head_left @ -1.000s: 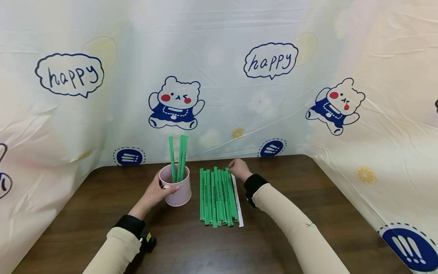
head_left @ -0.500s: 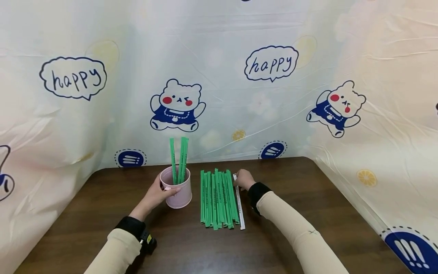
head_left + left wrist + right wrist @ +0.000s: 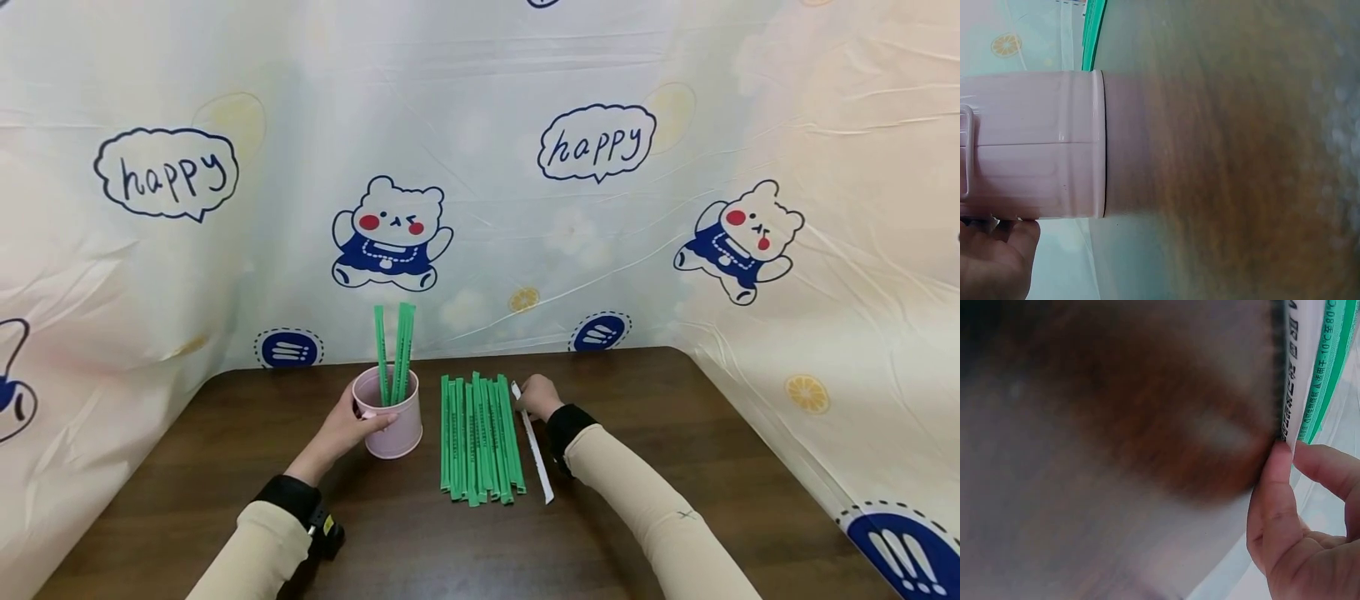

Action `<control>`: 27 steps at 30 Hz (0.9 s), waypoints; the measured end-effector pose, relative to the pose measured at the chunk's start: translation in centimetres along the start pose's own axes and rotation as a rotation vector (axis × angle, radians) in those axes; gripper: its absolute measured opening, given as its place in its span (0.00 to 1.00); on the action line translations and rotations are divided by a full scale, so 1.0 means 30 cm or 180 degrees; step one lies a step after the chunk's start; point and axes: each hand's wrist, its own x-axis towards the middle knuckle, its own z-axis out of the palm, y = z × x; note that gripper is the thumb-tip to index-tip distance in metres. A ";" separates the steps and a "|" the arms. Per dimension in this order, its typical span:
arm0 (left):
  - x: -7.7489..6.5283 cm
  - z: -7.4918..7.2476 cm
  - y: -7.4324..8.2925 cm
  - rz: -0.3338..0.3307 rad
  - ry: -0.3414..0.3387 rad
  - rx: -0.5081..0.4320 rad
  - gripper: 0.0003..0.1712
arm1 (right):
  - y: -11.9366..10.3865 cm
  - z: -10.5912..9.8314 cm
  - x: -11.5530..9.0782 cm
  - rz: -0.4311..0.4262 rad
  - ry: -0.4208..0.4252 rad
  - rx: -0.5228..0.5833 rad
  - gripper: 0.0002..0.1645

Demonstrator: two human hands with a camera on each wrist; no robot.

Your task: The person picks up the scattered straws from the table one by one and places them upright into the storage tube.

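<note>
A pink metal bucket (image 3: 397,432) stands upright on the table, a few green-wrapped straws (image 3: 404,342) leaning inside it. My left hand (image 3: 343,432) grips its left side, thumb across the front; in the left wrist view fingers (image 3: 1021,240) lie against the bucket wall. Right of the bucket lies a row of several green-wrapped straws (image 3: 480,442). Beside that row, my right hand (image 3: 539,397) pinches the far end of a white-wrapped straw (image 3: 537,454) between thumb and fingers. Printed lettering shows on the white wrapper (image 3: 1302,356) in the right wrist view.
Everything rests on a dark brown wooden table (image 3: 442,550). Behind it and at both sides hangs a pale printed cloth (image 3: 480,242) with bears and lettering, meeting the table's back edge.
My right hand has come from the far end of the green row to the white straw and pinched it. The straw's near end has swung right, away from the row. The left hand keeps its hold.
</note>
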 end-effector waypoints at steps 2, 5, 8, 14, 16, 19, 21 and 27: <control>0.002 0.001 -0.002 -0.0014 -0.0004 -0.0004 0.56 | 0.003 0.001 0.003 0.0020 0.0019 0.0046 0.03; 0.003 0.000 -0.004 -0.0010 -0.0010 -0.0033 0.56 | 0.010 0.000 0.011 0.0018 -0.0031 0.0102 0.16; 0.002 0.000 -0.002 0.0009 -0.0010 -0.0059 0.56 | 0.015 -0.004 0.018 0.0013 -0.0115 0.0150 0.34; 0.003 -0.001 0.005 0.0045 -0.0014 -0.0047 0.55 | 0.014 -0.014 0.021 0.0033 -0.0081 0.0216 0.34; 0.003 -0.001 0.004 0.0048 -0.0024 -0.0033 0.56 | 0.013 -0.016 0.021 0.0060 -0.0066 0.0227 0.32; 0.002 -0.002 0.001 0.0032 -0.0033 -0.0024 0.56 | 0.016 -0.019 0.024 0.0105 -0.0051 0.0270 0.30; 0.002 -0.002 -0.002 0.0036 -0.0039 -0.0022 0.56 | 0.017 -0.023 0.026 0.0115 -0.0026 0.0285 0.30; 0.002 -0.008 0.002 0.0016 -0.0057 -0.0002 0.56 | -0.008 -0.070 0.036 0.0029 0.0130 0.0242 0.17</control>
